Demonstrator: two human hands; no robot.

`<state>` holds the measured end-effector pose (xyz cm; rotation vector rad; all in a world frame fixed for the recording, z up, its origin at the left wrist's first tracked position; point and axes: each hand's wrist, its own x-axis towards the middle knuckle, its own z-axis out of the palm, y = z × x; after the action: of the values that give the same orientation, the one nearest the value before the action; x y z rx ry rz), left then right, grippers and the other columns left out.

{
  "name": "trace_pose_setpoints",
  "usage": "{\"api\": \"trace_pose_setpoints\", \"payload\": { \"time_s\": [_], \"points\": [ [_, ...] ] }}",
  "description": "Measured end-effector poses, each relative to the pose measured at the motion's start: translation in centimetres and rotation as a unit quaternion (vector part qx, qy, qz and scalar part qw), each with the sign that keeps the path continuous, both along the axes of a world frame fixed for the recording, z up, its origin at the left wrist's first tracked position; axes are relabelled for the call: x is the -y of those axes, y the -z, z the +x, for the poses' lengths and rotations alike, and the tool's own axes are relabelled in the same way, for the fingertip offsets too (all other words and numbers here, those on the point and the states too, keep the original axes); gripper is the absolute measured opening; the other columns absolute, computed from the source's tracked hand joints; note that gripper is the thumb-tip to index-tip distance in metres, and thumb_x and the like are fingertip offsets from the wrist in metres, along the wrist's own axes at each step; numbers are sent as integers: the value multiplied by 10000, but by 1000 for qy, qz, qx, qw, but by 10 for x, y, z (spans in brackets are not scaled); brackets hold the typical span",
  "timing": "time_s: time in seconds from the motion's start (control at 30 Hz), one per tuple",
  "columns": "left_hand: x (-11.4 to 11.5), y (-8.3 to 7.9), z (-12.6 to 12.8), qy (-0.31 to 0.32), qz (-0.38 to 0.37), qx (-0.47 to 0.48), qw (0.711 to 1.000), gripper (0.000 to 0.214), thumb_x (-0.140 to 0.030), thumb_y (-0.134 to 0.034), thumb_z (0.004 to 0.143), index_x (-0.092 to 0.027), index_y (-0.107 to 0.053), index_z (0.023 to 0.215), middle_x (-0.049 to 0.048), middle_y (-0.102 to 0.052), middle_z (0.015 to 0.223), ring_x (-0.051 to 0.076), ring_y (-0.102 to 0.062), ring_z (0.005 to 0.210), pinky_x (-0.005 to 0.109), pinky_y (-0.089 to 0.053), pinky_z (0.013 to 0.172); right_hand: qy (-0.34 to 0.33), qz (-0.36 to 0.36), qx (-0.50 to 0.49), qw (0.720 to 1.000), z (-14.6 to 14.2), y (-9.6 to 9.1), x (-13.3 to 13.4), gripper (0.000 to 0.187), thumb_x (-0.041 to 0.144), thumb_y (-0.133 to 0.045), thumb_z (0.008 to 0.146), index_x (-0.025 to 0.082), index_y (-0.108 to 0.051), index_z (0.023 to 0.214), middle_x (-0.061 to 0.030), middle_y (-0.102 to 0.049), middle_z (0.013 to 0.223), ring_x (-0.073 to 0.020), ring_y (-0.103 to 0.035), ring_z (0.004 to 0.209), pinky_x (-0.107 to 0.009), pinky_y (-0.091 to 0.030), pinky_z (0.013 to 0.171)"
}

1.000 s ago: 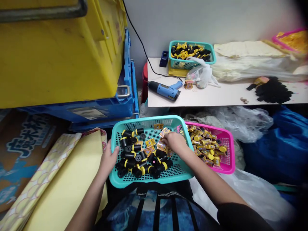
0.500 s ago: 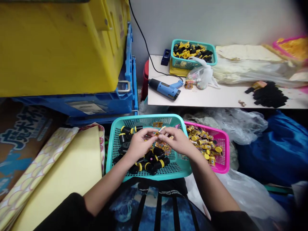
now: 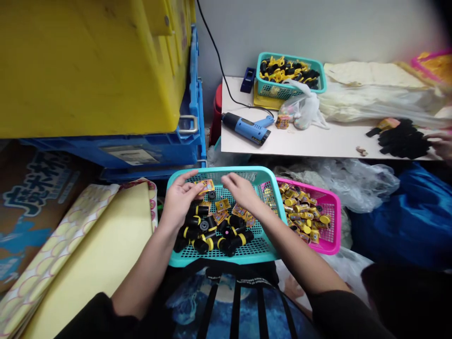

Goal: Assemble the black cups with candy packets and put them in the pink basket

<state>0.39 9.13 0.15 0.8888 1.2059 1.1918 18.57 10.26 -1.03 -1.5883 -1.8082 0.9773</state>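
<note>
My left hand (image 3: 179,197) pinches a small yellow printed label (image 3: 205,186) between thumb and fingers, above the left side of a teal mesh basket (image 3: 226,262). My right hand (image 3: 242,190) hovers over the basket's right part, apart from the label. Its fingers are curled together; what they hold, if anything, is hidden. Black cylinders with yellow bands (image 3: 236,241) lie heaped in the basket below, several more printed labels (image 3: 222,205) among them. To the right, a pink basket (image 3: 336,221) holds many yellow labelled cylinders (image 3: 300,207).
On the white table (image 3: 318,141) are a blue heat gun (image 3: 247,129) with a cord, another teal basket (image 3: 291,89), a plastic bag (image 3: 303,110) and a black pile (image 3: 404,141). Another person's hand (image 3: 441,143) is beside that pile. Stacked yellow (image 3: 88,66) and blue crates (image 3: 151,153) stand left.
My hands were together over the middle of the basket; now they are apart, the left moved left with the label. Another person's hand has appeared at the right edge.
</note>
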Motion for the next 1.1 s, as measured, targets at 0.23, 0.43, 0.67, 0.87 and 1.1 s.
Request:
{"api": "trace_pose_setpoints", "payload": {
  "time_s": [0.23, 0.43, 0.67, 0.87, 1.1],
  "points": [
    [7, 11, -19, -33, -20, -47, 998, 380, -314, -813, 632, -149, -737, 966, 48, -755, 807, 126, -661, 666, 235, -541, 649, -152, 40, 265, 951, -46, 35, 2, 258, 147, -521, 875, 143, -572, 1128, -139, -624, 1083, -258, -586, 1018, -340, -462, 847],
    [12, 15, -33, 17, 31, -239, 970, 203, -239, -684, 738, -233, -769, 922, 45, -774, 891, 200, -699, 792, 345, -564, 791, -105, 8, 312, 944, -41, 30, 8, 244, 138, -515, 850, 113, -628, 1065, -192, -662, 984, -298, -628, 932, -404, -482, 808],
    [20, 3, -29, 46, 7, -192, 980, 232, -292, -744, 687, -207, -770, 902, 40, -774, 801, 192, -704, 701, 319, -586, 690, 15, -73, -76, 994, 12, 0, 18, 311, 479, -602, 823, 204, -610, 970, -54, -685, 895, -182, -644, 813, -323, -502, 742],
    [24, -3, -10, 57, -39, -126, 990, 173, -308, -766, 666, -205, -781, 804, 50, -781, 819, 202, -714, 751, 316, -589, 697, 94, -145, -423, 889, 23, -22, 44, 449, 407, -772, 676, 249, -598, 1059, -37, -655, 971, -148, -625, 833, -279, -523, 724],
    [32, -1, 11, 60, -65, -30, 996, 283, -402, -783, 658, -188, -781, 843, 72, -779, 869, 195, -709, 746, 294, -591, 648, 107, -160, -486, 852, 24, -17, 52, 363, 412, -784, 661, 259, -601, 935, -6, -583, 919, -137, -605, 810, -272, -547, 717]
  ]
}}
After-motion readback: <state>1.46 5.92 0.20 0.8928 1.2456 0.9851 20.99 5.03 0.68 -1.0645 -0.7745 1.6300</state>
